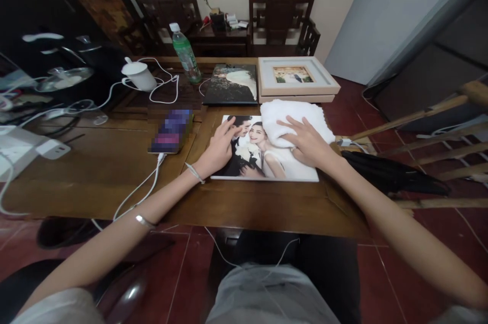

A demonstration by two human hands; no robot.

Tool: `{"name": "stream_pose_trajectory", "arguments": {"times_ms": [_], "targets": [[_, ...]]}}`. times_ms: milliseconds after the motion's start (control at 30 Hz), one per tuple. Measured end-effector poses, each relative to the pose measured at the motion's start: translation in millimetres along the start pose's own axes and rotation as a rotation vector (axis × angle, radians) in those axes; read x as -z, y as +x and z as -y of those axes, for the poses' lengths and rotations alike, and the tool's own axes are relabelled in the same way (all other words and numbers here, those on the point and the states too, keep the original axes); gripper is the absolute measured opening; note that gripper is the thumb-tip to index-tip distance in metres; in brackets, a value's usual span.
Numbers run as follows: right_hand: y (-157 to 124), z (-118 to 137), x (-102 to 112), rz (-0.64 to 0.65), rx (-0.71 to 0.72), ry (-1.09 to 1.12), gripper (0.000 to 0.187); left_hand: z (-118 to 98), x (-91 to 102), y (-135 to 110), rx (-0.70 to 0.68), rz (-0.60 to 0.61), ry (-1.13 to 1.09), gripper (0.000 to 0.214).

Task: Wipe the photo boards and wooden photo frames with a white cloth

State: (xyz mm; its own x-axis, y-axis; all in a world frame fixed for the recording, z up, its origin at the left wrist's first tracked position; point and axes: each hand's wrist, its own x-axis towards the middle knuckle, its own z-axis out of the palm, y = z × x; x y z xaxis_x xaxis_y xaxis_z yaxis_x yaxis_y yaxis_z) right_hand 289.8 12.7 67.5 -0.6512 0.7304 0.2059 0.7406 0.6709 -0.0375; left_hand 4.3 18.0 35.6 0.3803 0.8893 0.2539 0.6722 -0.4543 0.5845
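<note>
A glossy photo panel (263,164) with a couple's portrait lies flat on the wooden table in front of me. My left hand (221,147) rests on its left side, fingers stretched out over the picture. On the right side, my right hand (305,140) lies spread over a folded white towel (295,120), pressing it against the panel's upper right. The thumb of that hand is partly hidden. The towel covers the panel's upper right corner.
Behind the panel are a dark photo album (232,88) and stacked picture frames (299,77). A green-labelled bottle (186,55), a lidded white mug (139,75) and a charging phone (171,131) stand or lie leftward. White cables (139,189) cross the table's left part.
</note>
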Motion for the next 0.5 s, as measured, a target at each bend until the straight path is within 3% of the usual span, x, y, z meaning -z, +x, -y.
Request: {"name": "stream_pose_trajectory", "arguments": {"times_ms": [133,367,500], "targets": [[-3.5,5.7,2.6,0.02,-0.002,-0.006,0.05,-6.4,0.6,0.7,0.029,0.012,-0.001,0.044],[-63.4,75.2,22.5,0.009,0.123,0.082,0.039,-18.0,5.2,-1.8,0.062,0.085,-0.007,0.053],[-76.5,87.6,28.2,0.021,0.165,0.121,0.034,-20.0,11.6,3.1,0.065,0.188,0.029,0.057]]}}
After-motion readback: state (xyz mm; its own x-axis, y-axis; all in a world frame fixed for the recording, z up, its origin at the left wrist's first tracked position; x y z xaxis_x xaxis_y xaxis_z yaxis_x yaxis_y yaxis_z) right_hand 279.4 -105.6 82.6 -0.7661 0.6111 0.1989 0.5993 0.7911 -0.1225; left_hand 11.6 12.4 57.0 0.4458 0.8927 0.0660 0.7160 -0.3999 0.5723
